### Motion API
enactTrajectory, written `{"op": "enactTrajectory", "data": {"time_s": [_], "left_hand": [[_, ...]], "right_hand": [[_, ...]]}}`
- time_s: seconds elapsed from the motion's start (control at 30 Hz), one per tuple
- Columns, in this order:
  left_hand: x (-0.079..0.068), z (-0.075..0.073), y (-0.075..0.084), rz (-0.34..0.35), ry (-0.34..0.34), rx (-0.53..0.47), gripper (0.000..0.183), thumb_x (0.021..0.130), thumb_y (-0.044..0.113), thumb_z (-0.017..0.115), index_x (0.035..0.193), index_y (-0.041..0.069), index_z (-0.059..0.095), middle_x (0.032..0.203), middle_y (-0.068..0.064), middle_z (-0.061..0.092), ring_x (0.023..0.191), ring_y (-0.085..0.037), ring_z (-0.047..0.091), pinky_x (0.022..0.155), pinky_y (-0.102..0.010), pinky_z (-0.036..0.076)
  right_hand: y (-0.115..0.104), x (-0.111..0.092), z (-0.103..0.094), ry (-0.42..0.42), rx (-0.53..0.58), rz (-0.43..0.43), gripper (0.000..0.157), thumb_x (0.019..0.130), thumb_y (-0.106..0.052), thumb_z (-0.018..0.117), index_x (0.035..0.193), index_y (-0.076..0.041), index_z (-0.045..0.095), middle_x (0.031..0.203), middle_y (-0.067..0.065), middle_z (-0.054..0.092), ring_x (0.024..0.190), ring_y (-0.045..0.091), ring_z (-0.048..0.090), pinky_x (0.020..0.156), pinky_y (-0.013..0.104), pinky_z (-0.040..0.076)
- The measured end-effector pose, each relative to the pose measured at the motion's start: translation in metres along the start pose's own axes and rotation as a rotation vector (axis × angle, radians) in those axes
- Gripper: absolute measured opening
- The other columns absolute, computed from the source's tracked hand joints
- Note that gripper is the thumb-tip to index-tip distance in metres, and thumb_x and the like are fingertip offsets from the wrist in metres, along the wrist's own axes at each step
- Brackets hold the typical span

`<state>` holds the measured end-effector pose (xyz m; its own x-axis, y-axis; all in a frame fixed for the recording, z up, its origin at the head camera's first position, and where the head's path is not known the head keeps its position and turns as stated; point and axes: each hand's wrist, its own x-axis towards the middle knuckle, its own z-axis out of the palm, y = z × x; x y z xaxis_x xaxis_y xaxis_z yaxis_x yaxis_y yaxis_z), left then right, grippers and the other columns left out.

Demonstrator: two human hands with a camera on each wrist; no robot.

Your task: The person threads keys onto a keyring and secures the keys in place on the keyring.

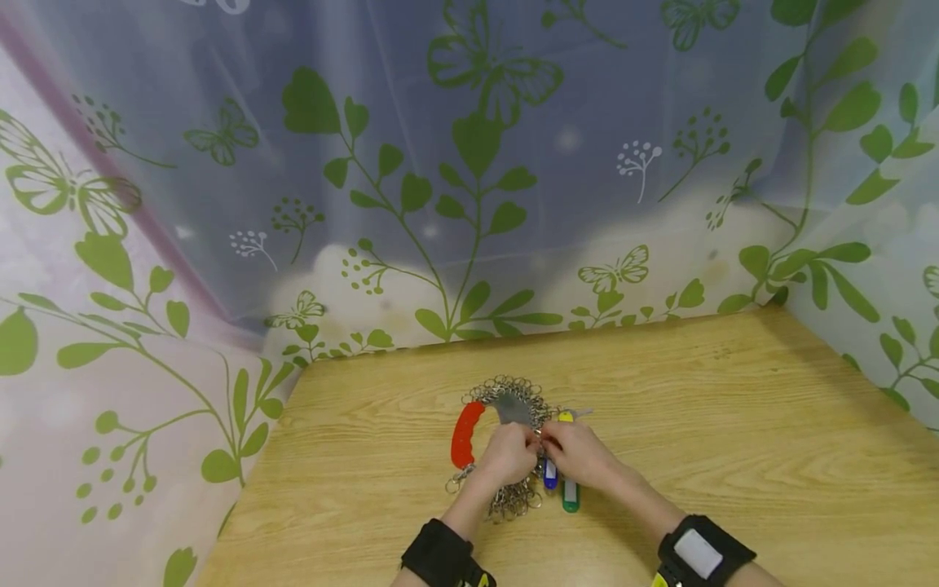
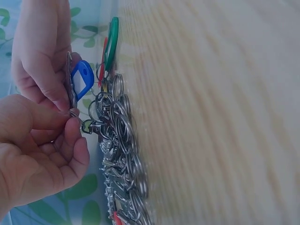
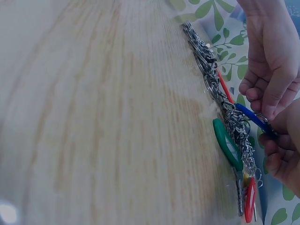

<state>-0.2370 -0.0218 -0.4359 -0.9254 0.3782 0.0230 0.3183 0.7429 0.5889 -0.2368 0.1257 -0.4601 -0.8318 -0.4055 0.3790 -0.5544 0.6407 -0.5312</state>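
Note:
Both hands meet over a heap of metal key rings (image 1: 517,383) on the table. A key (image 2: 70,86) with a blue key tag (image 2: 84,77) is pinched in my right hand (image 1: 582,456). Thumb and fingers of my left hand (image 1: 513,451) pinch a small metal ring (image 2: 74,114) right beside that key. In the head view, fingers hide most of the key and ring. A green key tag (image 3: 227,143) and a red one (image 3: 251,199) lie on the table by the heap, with a yellow tag (image 1: 565,417) just beyond the right hand.
A red handle (image 1: 465,436) with finger grooves lies left of the hands, and a flat grey piece (image 1: 513,408) sits among the rings. Patterned curtains (image 1: 477,244) hang along the back and sides of the wooden table (image 1: 352,489).

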Motion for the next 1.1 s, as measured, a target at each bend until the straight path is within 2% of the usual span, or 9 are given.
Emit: {"op": "enactTrajectory", "data": {"time_s": [0.2,0.37,0.63,0.73,0.93,1.1], "left_hand": [[-0.002,0.002,-0.001,-0.004,0.000,-0.002,0.034,0.089,0.003,0.053,0.057,0.011,0.048,0.052,0.003,0.032,0.043,-0.010,0.030,0.044,-0.022,0.024],[-0.005,0.003,-0.002,-0.004,-0.007,-0.023,0.038,0.089,0.002,0.052,0.054,0.014,0.040,0.051,0.003,0.026,0.042,-0.010,0.025,0.043,-0.022,0.022],[-0.009,0.003,-0.004,-0.004,-0.018,-0.048,0.041,0.087,-0.001,0.052,0.054,0.016,0.033,0.051,0.004,0.022,0.044,-0.010,0.021,0.045,-0.022,0.020],[-0.009,0.003,-0.005,-0.009,-0.019,-0.064,0.040,0.086,-0.002,0.051,0.054,0.015,0.034,0.052,0.003,0.021,0.045,-0.010,0.019,0.045,-0.023,0.019],[-0.006,0.001,-0.005,-0.026,-0.028,-0.106,0.038,0.089,-0.001,0.050,0.054,0.014,0.041,0.051,0.003,0.025,0.043,-0.010,0.022,0.044,-0.023,0.022],[0.002,-0.007,-0.003,0.047,0.003,-0.101,0.040,0.091,0.002,0.050,0.054,0.014,0.040,0.049,0.004,0.027,0.041,-0.008,0.024,0.044,-0.021,0.023]], "right_hand": [[0.000,-0.003,0.002,0.011,-0.020,-0.053,0.015,0.085,0.000,0.059,0.073,-0.009,0.059,0.067,-0.006,0.055,0.059,0.006,0.049,0.054,0.022,0.042],[0.001,-0.005,0.004,0.003,-0.018,-0.073,0.016,0.085,0.002,0.058,0.074,-0.009,0.058,0.067,-0.006,0.054,0.060,0.006,0.049,0.054,0.022,0.042],[0.000,-0.006,0.006,-0.012,-0.063,-0.132,0.018,0.085,0.002,0.058,0.072,-0.011,0.055,0.066,-0.006,0.053,0.060,0.008,0.050,0.055,0.024,0.043],[0.000,-0.007,0.006,-0.013,-0.045,-0.147,0.018,0.085,0.003,0.058,0.073,-0.010,0.056,0.066,-0.006,0.052,0.058,0.006,0.047,0.054,0.022,0.042],[0.003,-0.005,0.003,-0.023,0.064,-0.083,0.011,0.086,0.003,0.057,0.080,-0.006,0.062,0.070,-0.003,0.056,0.057,0.003,0.046,0.052,0.020,0.042],[0.005,0.003,-0.006,-0.029,0.149,-0.008,0.009,0.089,0.000,0.057,0.088,-0.004,0.065,0.074,0.000,0.061,0.056,0.003,0.047,0.051,0.022,0.043]]}}
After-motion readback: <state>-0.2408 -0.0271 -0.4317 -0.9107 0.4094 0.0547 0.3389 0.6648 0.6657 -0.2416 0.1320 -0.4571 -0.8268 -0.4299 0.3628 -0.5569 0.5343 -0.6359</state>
